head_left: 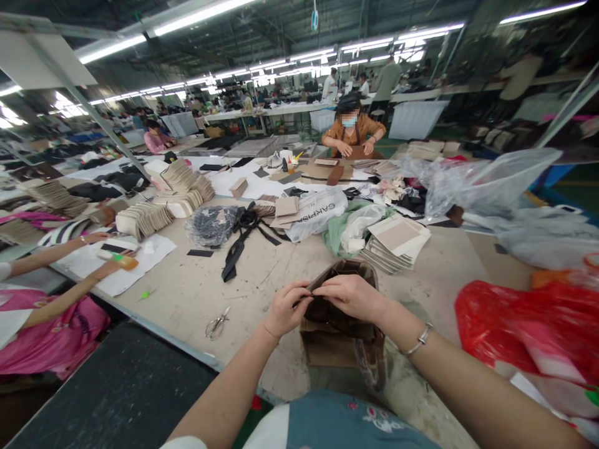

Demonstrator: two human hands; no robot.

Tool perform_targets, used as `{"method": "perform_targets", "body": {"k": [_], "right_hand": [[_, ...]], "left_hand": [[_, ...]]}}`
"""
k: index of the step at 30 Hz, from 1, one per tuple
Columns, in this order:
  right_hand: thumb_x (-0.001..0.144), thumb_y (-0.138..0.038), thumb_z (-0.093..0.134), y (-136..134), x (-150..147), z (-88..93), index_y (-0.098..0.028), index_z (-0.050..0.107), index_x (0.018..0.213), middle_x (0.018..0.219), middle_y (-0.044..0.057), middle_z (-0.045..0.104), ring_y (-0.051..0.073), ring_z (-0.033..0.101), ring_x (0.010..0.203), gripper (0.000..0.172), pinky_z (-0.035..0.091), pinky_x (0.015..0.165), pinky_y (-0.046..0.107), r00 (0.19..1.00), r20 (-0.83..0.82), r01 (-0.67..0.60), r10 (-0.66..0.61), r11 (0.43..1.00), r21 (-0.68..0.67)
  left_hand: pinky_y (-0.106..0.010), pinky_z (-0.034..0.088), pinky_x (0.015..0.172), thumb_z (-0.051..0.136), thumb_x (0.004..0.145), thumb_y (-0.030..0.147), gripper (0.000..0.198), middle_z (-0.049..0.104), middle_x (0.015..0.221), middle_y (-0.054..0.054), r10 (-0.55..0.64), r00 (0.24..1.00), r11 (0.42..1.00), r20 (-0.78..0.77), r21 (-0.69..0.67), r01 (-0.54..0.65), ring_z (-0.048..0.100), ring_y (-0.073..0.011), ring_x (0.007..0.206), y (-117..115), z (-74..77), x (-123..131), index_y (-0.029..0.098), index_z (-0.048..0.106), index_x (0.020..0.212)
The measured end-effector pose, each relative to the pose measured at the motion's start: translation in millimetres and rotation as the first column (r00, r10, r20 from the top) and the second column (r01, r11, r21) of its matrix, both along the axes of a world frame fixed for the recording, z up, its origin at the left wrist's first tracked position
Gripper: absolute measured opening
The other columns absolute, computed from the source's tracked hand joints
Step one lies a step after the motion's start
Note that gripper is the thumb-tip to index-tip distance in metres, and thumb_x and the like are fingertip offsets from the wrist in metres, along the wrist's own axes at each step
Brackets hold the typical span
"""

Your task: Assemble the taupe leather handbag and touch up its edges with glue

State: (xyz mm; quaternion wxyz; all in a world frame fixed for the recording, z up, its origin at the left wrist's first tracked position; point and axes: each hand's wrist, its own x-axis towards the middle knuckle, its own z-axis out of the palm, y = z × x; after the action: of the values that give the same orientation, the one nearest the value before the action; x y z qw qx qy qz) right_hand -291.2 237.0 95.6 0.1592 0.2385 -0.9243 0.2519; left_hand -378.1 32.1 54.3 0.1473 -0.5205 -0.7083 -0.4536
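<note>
A dark brown bag (349, 324) stands open on the worktable (196, 293) right in front of me. My left hand (286, 308) pinches the bag's near rim, fingers closed on the edge. My right hand (350, 296) grips the same rim just to the right, fingers curled over it; a silver bracelet (418, 340) sits on that wrist. A flat tan piece (327, 352) lies under the bag.
Scissors (218, 324) lie left of my hands. Black straps (241, 240), stacked tan pieces (397, 240), plastic bags (468, 181) and a red bag (528, 327) surround the bag. A co-worker's arms (60, 274) work at left; another person (353, 131) sits across.
</note>
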Motion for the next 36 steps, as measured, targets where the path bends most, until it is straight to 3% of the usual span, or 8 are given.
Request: {"method": "perform_targets", "body": {"k": [7,11,16,21,26,36], "right_hand": [[0.088,-0.01,0.049,0.6,2.9,2.2,-0.02,0.063,0.11,0.102,0.006,0.07,0.016,0.065,0.091,0.029,0.051,0.083,0.027,1.0,-0.021,-0.017,0.016,0.998,-0.06],[0.089,-0.011,0.048,4.0,4.9,2.5,-0.021,0.067,0.1,0.103,0.006,0.069,0.015,0.065,0.089,0.025,0.051,0.081,0.025,0.998,-0.009,-0.054,0.054,0.998,-0.011],[0.09,-0.012,0.048,5.7,3.1,-0.2,-0.023,0.067,0.11,0.106,0.006,0.069,0.015,0.065,0.091,0.029,0.05,0.082,0.025,0.999,-0.023,-0.029,0.03,0.999,0.034],[0.089,-0.011,0.049,4.1,-0.1,-0.8,-0.022,0.064,0.115,0.104,0.006,0.07,0.016,0.065,0.09,0.032,0.051,0.08,0.026,1.0,-0.018,-0.008,0.009,0.999,0.042],[0.088,-0.011,0.051,3.6,-0.7,-2.3,-0.021,0.066,0.112,0.101,0.007,0.071,0.016,0.066,0.088,0.03,0.051,0.079,0.026,1.0,-0.014,0.003,-0.002,0.999,0.05],[0.085,-0.009,0.052,1.1,-2.5,-5.1,-0.02,0.069,0.106,0.1,0.006,0.072,0.016,0.067,0.088,0.029,0.052,0.08,0.026,1.0,0.02,0.023,-0.022,1.0,-0.016]], "left_hand": [[-0.034,0.055,0.089,0.06,0.083,0.01,0.021,0.061,0.114,-0.011,-0.048,0.999,0.997,0.0,0.064,0.048,0.061,-0.0177,0.103,-1.1,-7.1,-4.2,0.018,0.059,0.102],[-0.034,0.055,0.089,0.058,0.084,0.008,0.016,0.058,0.118,-0.011,-0.062,0.998,0.996,0.011,0.067,0.061,0.061,-0.0169,0.103,-2.4,-9.4,-6.1,0.018,0.061,0.096],[-0.034,0.056,0.088,0.058,0.085,0.008,0.017,0.057,0.119,-0.01,-0.077,0.996,0.995,-0.037,0.059,0.079,0.061,-0.0175,0.105,-3.0,-9.0,-7.2,0.02,0.065,0.095],[-0.034,0.057,0.087,0.061,0.083,0.008,0.017,0.057,0.118,-0.01,-0.071,0.997,0.993,-0.032,0.09,0.074,0.062,-0.0175,0.102,-2.1,-8.7,-6.5,0.019,0.065,0.096],[-0.035,0.058,0.088,0.062,0.083,0.01,0.025,0.056,0.12,-0.01,-0.057,0.998,0.996,-0.018,0.07,0.058,0.063,-0.0175,0.102,-2.5,-10.1,-6.0,0.021,0.064,0.106],[-0.034,0.058,0.086,0.062,0.083,0.013,0.026,0.057,0.118,-0.011,-0.028,0.999,0.998,-0.037,0.048,0.03,0.064,-0.0173,0.1,-1.5,-5.7,-3.2,0.02,0.062,0.109]]}}
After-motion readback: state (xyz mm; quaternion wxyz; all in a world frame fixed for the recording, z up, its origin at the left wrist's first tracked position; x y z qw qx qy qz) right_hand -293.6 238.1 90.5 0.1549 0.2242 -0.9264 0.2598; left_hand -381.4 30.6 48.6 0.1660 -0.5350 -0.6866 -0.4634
